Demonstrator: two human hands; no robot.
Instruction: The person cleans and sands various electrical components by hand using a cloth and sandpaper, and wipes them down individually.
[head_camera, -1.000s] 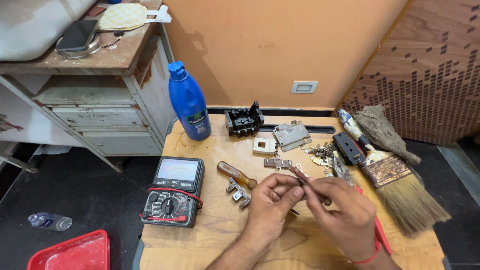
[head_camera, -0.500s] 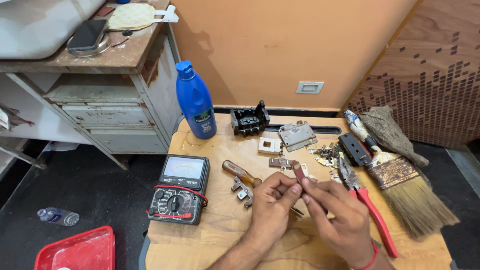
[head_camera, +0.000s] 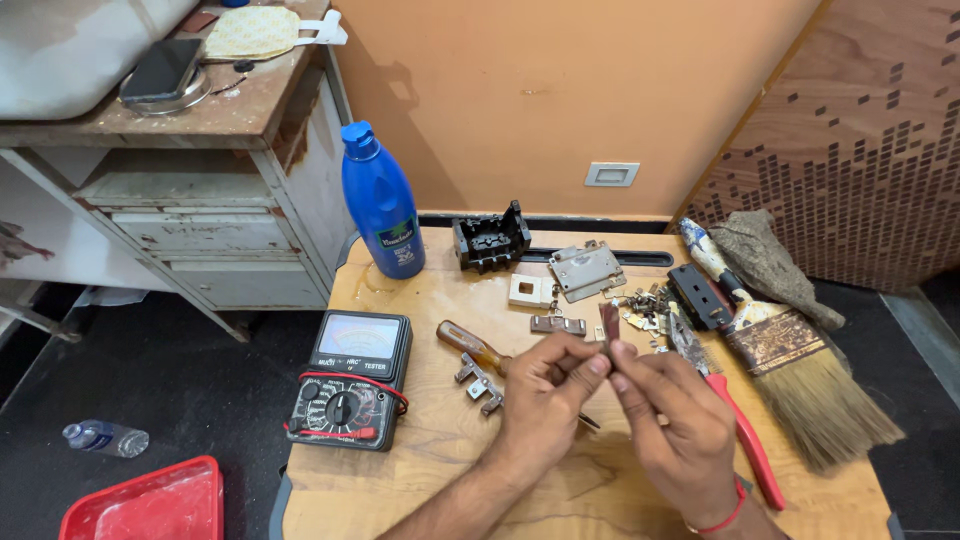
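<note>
Multimeter, black-cased with a grey display and a red lead looped over it, sits at the left of the pale wooden surface, with a tall blue plastic bottle standing behind it; both are well clear of the work. Next comes a screwdriver with a brown handle beside a small bent metal bracket, near enough to snag a wrist.

The left hand and right hand meet above the middle of the surface, fingertips pinched together on a thin dark strip of metal that stands nearly upright between them, held in the air just in front of a short metal bar. To my eye the strip is best gripped low, close to both sets of fingertips, so it cannot twist or spring away.

Further right lie a heap of small loose metal parts, red-handled pliers just beside the right hand, and a wide worn paintbrush. Keeping the elbows in should avoid scattering the loose parts.
</note>
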